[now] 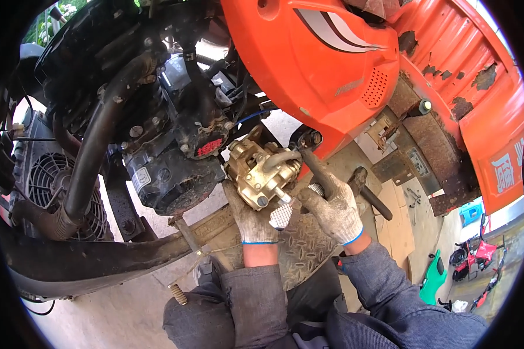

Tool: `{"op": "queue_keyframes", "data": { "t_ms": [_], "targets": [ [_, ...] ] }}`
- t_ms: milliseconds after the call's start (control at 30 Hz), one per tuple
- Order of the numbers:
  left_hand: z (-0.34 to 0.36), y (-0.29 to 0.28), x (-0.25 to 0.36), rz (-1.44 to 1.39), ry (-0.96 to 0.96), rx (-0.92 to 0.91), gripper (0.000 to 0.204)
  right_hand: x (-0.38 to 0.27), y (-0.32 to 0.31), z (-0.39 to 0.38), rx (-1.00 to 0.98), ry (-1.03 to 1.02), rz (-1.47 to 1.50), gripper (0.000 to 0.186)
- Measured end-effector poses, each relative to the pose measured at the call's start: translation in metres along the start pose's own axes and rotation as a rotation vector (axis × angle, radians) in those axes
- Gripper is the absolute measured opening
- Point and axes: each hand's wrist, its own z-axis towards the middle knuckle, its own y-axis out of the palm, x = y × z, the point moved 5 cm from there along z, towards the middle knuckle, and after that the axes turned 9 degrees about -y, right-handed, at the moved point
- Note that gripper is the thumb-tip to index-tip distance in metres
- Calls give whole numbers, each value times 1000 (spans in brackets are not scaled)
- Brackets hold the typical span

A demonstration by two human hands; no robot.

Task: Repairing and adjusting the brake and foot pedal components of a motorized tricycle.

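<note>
A brass-coloured metal casting (261, 171) that looks like a carburetor, with a short grey hose (281, 160) curving over it, is in front of the engine. My gloved left hand (243, 216) grips it from below, its fingertips hidden behind the metal. My gloved right hand (332, 209) is just to its right. The index finger stretches up toward a black round fitting (308, 138), apart from the thumb; the other fingers are partly hidden. Between them shows a knurled metal piece (316, 189). Below the casting is a silver, diamond-textured pad (280, 216).
The dark engine (177, 180) and a thick black pipe (93, 151) fill the left, near a radiator fan (58, 180). Orange bodywork (314, 64) overhangs above. A pedal arm (374, 198) sticks out at right, over cardboard (395, 224). A treadplate footboard (305, 250) lies below my hands.
</note>
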Motion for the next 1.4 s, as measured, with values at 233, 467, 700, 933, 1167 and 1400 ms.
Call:
{"op": "queue_keyframes", "data": {
  "t_ms": [233,467,700,933,1167,1400],
  "targets": [
    [-6,-1,7,230,203,262,81,0,0,17,48,-47,116,67],
    [-20,5,7,208,154,152,77,5,-4,31,96,-132,76,57],
    [-27,-13,12,409,218,229,83,44,4,54,4,-46,316,56],
    [-21,-13,9,394,293,370,71,52,5,57,125,39,458,53],
    [-12,-16,12,455,354,411,75,62,5,64,157,-1,415,58],
    [-13,-29,17,703,233,413,102,64,13,53,153,43,391,53]
  ]
}}
